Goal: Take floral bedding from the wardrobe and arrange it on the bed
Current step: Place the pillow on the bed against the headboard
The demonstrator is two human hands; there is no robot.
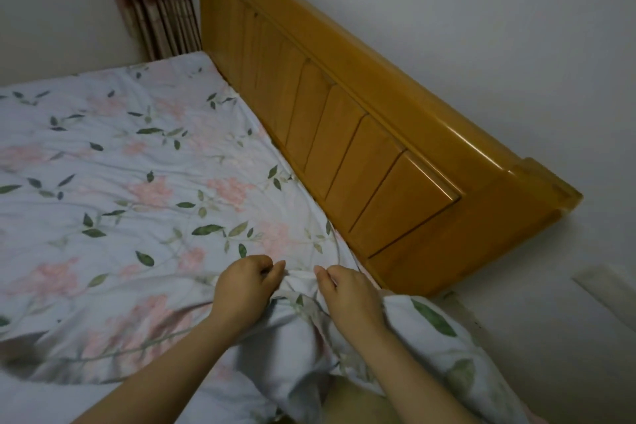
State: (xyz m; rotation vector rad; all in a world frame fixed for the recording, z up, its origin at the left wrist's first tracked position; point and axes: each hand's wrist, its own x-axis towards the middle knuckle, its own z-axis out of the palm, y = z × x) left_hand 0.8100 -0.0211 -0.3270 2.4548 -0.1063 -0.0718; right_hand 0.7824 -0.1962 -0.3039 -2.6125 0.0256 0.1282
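Observation:
The floral bedding (137,189), pale blue with pink flowers and green leaves, lies spread over the bed up to the wooden headboard (361,148). Its near corner is bunched and hangs off the bed's edge towards me. My left hand (244,289) and my right hand (347,296) sit side by side on that corner, close to the headboard's lower end. Both pinch a raised fold of the fabric between thumb and fingers.
A white wall (481,27) runs behind the headboard. A striped curtain (158,0) hangs in the far corner beyond the bed. A pale strip (605,299) shows on the wall at the right.

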